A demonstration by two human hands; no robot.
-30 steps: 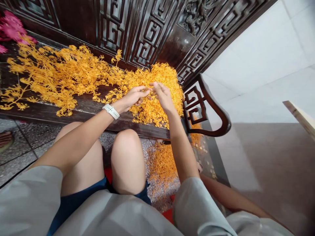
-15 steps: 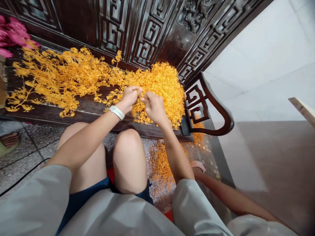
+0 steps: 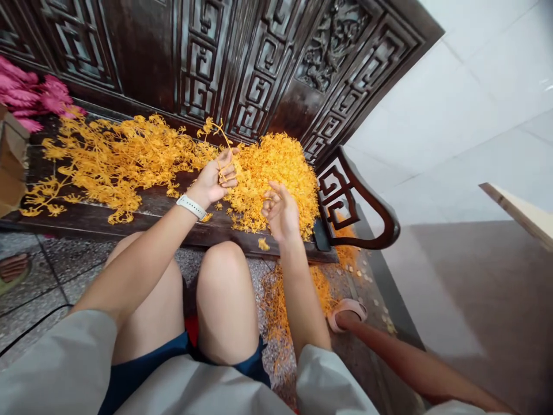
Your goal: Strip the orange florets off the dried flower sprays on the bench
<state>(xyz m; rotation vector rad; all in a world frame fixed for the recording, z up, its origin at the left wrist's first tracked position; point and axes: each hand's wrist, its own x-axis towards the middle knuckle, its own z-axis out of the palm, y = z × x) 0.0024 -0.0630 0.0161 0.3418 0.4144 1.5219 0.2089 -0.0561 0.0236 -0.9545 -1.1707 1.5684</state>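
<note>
My left hand point(image 3: 215, 180), with a white watch band at the wrist, holds a thin yellow artificial flower sprig point(image 3: 225, 137) between curled fingers, its stem rising above them. To its right, my right hand point(image 3: 283, 213) is held palm up with its fingers loosely apart and nothing visible in them. Behind and beneath both hands lies a dense heap of yellow florets point(image 3: 285, 164) on a dark wooden bench point(image 3: 159, 199). One small floret point(image 3: 263, 244) shows by the bench's front edge, just below my right hand. Longer yellow sprays point(image 3: 116, 153) spread out on the left.
Pink artificial flowers point(image 3: 37, 95) and a cardboard box point(image 3: 12, 164) stand at the far left. A curved armrest point(image 3: 391, 227) closes the bench's right end. Orange stems point(image 3: 276, 300) litter the floor. Another person's foot in a pink sandal point(image 3: 349, 311) is at the right.
My hands, which were together over the heap, have moved apart. The right fingers have opened, and a floret now shows below them. The view has tilted slightly.
</note>
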